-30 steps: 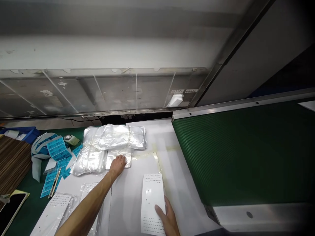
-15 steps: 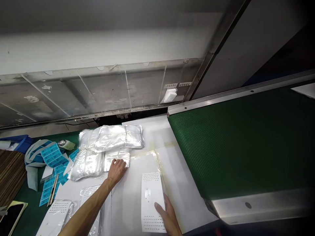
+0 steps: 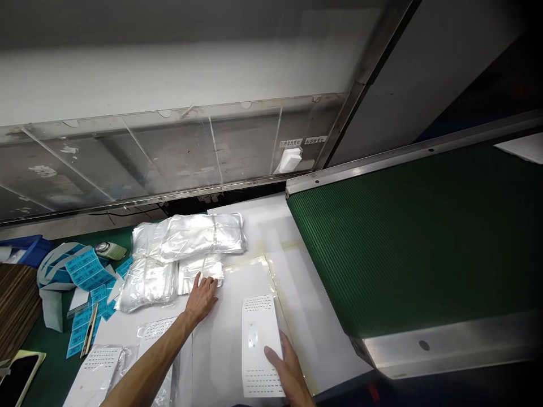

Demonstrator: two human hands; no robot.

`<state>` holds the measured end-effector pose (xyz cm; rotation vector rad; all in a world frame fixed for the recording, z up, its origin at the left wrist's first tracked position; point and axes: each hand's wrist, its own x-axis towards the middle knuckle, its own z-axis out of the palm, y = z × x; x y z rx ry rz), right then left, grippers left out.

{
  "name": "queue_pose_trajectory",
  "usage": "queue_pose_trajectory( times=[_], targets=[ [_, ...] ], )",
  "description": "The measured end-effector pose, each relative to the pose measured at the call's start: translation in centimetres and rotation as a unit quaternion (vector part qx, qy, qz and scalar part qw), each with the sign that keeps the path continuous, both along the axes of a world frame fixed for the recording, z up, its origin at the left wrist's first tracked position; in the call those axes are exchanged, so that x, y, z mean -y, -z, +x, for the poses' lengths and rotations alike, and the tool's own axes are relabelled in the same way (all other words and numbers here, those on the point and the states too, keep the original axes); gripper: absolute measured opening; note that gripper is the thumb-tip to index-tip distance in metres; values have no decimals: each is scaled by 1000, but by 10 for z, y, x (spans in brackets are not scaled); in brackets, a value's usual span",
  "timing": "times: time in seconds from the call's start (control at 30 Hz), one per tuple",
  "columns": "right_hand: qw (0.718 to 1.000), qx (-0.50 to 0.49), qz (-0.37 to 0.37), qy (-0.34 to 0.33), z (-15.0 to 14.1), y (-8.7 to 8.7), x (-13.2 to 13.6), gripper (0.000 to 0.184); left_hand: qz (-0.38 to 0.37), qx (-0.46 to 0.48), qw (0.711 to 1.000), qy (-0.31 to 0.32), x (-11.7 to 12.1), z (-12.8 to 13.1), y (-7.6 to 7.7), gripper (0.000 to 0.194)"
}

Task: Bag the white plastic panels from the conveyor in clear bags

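Observation:
My left hand (image 3: 201, 297) reaches forward with fingers stretched flat, its fingertips on a small clear plastic bag (image 3: 199, 271) lying on the white sheet (image 3: 229, 339). My right hand (image 3: 285, 364) rests flat near the bottom edge, fingers laid on the lower part of a white perforated panel (image 3: 259, 342). Just beyond the small bag lie a large bundle of clear bags (image 3: 195, 234) and a second pile of bags (image 3: 146, 282) to its left.
A green conveyor belt (image 3: 416, 237) with a metal frame fills the right side. Blue label strips (image 3: 87, 271) and a pen lie at left. Two more bagged white panels (image 3: 95, 367) sit at bottom left. A clear guard (image 3: 169, 152) stands behind.
My left hand has slid back a little toward me on the small bag. My right hand stays on the white panel. The view has shifted slightly.

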<state>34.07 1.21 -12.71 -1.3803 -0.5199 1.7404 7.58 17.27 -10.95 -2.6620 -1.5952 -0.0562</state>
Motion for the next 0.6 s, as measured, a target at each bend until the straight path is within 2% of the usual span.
queue_pose_trajectory(
  times=[0.13, 0.27, 0.4, 0.6],
  targets=[
    [999, 25, -4, 22, -4, 5, 0, 76, -30, 34, 999, 9, 3, -6, -8, 28],
    [1000, 14, -5, 12, -7, 8, -1, 79, -69, 86, 994, 1, 7, -12, -20, 32],
    [1000, 6, 5, 16, -7, 6, -3, 78, -109, 147, 982, -51, 10, -11, -30, 31],
    [999, -12, 17, -28, 0, -8, -4, 66, -202, 234, 943, -121, 1, 5, -37, 28]
  ],
)
